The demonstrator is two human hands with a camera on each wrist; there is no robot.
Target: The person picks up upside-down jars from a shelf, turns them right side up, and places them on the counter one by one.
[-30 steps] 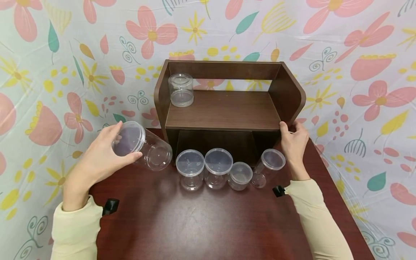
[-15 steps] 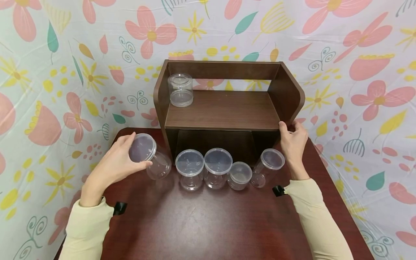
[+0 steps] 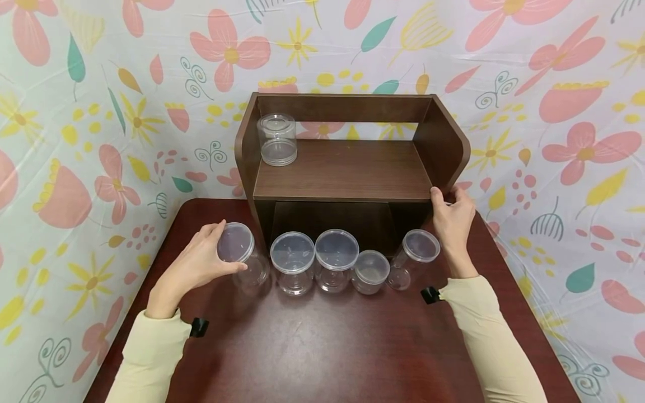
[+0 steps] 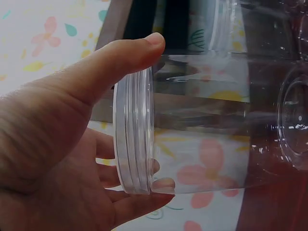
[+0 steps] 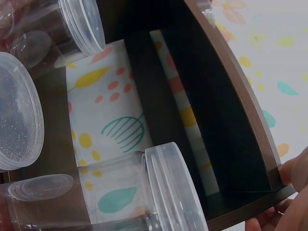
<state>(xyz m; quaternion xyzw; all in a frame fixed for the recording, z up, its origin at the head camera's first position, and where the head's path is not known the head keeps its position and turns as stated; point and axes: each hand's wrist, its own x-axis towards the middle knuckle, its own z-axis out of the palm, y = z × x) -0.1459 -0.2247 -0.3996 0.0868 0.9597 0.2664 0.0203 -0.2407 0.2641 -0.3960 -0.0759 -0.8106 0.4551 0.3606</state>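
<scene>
My left hand point(image 3: 199, 257) grips a tall clear plastic jar point(image 3: 254, 271) by its lid, thumb on one side and fingers on the other. In the left wrist view the ridged lid point(image 4: 134, 139) sits between thumb and fingers. The jar stands at the left end of a row of lidded jars, close beside a jar point(image 3: 293, 260); whether its base touches the table cannot be told. My right hand point(image 3: 454, 221) holds the front right edge of the brown shelf point(image 3: 347, 173), thumb on the shelf board's corner, fingers partly hidden behind the side panel.
Along the shelf's front stand another wide jar point(image 3: 336, 257), a small short jar point(image 3: 370, 272) and a slim tall jar point(image 3: 415, 252). A clear jar point(image 3: 278, 140) is on the upper shelf at left. Everything rests on a dark red table point(image 3: 322, 347).
My left hand has brought the tall jar right and down to the end of the row, and the jar has turned more upright. My right hand stays on the shelf edge.
</scene>
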